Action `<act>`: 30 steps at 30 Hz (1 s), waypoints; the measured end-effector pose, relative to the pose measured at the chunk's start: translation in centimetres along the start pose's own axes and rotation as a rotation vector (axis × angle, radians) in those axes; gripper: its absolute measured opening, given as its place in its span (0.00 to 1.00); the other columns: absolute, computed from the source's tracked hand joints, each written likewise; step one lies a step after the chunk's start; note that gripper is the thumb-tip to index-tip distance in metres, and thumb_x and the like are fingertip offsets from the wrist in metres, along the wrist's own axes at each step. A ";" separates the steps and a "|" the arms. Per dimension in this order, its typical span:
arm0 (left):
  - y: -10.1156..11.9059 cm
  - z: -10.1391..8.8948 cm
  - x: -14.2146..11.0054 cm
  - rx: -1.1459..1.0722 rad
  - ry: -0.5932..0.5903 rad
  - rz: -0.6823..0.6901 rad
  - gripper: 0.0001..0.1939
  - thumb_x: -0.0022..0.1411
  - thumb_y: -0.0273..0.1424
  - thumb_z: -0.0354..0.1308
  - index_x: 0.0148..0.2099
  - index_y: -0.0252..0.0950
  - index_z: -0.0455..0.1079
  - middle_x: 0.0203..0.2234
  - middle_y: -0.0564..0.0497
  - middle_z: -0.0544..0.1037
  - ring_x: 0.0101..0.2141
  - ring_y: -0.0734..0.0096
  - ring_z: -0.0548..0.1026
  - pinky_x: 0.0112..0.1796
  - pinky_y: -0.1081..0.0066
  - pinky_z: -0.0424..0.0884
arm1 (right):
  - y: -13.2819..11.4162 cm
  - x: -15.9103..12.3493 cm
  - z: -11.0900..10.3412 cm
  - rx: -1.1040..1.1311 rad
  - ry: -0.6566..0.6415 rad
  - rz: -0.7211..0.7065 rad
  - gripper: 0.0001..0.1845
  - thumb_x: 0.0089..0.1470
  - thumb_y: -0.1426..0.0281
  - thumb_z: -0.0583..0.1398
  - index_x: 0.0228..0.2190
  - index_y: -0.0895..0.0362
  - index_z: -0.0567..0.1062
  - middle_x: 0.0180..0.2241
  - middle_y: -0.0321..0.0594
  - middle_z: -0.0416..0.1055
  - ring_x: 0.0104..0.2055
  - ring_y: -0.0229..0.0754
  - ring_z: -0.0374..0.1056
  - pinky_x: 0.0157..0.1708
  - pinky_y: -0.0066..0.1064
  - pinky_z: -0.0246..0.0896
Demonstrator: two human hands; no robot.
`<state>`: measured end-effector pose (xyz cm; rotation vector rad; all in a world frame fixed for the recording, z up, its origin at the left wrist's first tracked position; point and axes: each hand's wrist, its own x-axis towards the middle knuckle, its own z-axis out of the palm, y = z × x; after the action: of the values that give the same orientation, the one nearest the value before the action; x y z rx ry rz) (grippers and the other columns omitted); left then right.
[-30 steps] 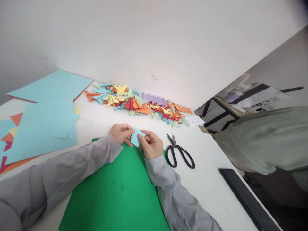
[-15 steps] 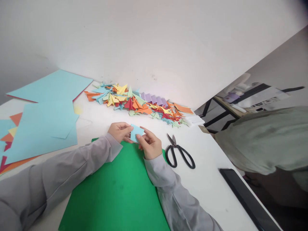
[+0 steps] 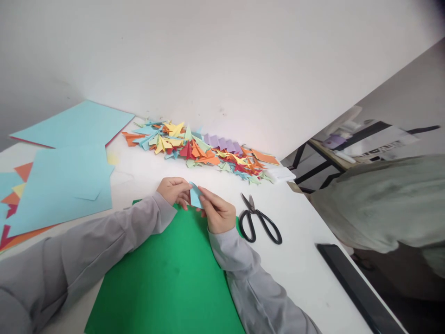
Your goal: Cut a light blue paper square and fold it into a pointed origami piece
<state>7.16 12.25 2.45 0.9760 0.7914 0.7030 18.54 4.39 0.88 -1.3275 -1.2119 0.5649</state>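
A small piece of light blue paper (image 3: 195, 195) is held up between both hands, over the far edge of a green sheet (image 3: 167, 273). My left hand (image 3: 174, 190) pinches its left edge between thumb and fingers. On the other side, my right hand (image 3: 219, 211) grips the right edge, with its thumb and forefinger pressed on the paper. Part of the paper is hidden by the right fingers. Black-handled scissors (image 3: 255, 213) lie slightly open on the table, right of the right hand.
Many folded paper planes (image 3: 194, 146) in several colours lie heaped along the wall. Large light blue sheets (image 3: 62, 185) cover the left side. A long black object (image 3: 358, 283) lies along the table's right edge. A person in a greenish garment (image 3: 375, 199) is at the right.
The blue paper has gone from a flat, wider shape to a narrower one as the right fingers bend its right side over. The left hand has hardly moved.
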 end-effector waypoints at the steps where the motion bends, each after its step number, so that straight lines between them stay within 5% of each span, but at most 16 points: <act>1: 0.0 0.0 0.0 -0.008 -0.007 -0.005 0.09 0.39 0.30 0.59 0.20 0.30 0.64 0.09 0.52 0.69 0.11 0.73 0.68 0.10 0.76 0.65 | -0.1 0.0 0.0 0.002 -0.003 -0.002 0.12 0.47 0.69 0.57 0.36 0.54 0.76 0.22 0.36 0.72 0.15 0.34 0.62 0.12 0.26 0.58; 12: 0.0 0.1 0.1 0.046 -0.011 0.012 0.17 0.37 0.39 0.63 0.20 0.31 0.63 0.07 0.54 0.66 0.10 0.76 0.66 0.10 0.76 0.65 | -0.3 -0.2 0.0 0.035 -0.024 0.036 0.10 0.46 0.69 0.57 0.31 0.53 0.77 0.22 0.36 0.72 0.16 0.33 0.62 0.13 0.26 0.58; 18: -0.5 -0.3 0.3 0.032 -0.016 0.070 0.19 0.36 0.40 0.64 0.24 0.30 0.65 0.11 0.52 0.70 0.12 0.75 0.68 0.11 0.77 0.65 | -0.1 0.2 -0.3 0.162 -0.062 0.108 0.21 0.47 0.65 0.55 0.45 0.58 0.67 0.15 0.30 0.66 0.14 0.32 0.60 0.13 0.24 0.55; 25: -0.8 -0.1 0.3 0.042 0.020 0.153 0.17 0.36 0.37 0.64 0.26 0.29 0.69 0.14 0.52 0.72 0.14 0.75 0.70 0.15 0.76 0.68 | 0.0 0.6 0.1 0.175 -0.066 0.201 0.13 0.41 0.61 0.60 0.25 0.59 0.68 0.15 0.33 0.68 0.12 0.30 0.58 0.11 0.22 0.52; 30: -1.1 -0.1 0.4 0.032 0.031 0.178 0.17 0.36 0.36 0.64 0.29 0.28 0.72 0.18 0.51 0.74 0.17 0.75 0.71 0.20 0.72 0.71 | 0.0 0.4 0.3 0.147 -0.067 0.188 0.13 0.43 0.61 0.60 0.24 0.59 0.69 0.15 0.33 0.69 0.13 0.31 0.59 0.12 0.22 0.53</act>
<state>7.45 12.16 1.30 1.0764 0.7505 0.8629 18.41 4.92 0.97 -1.3125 -1.0836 0.8229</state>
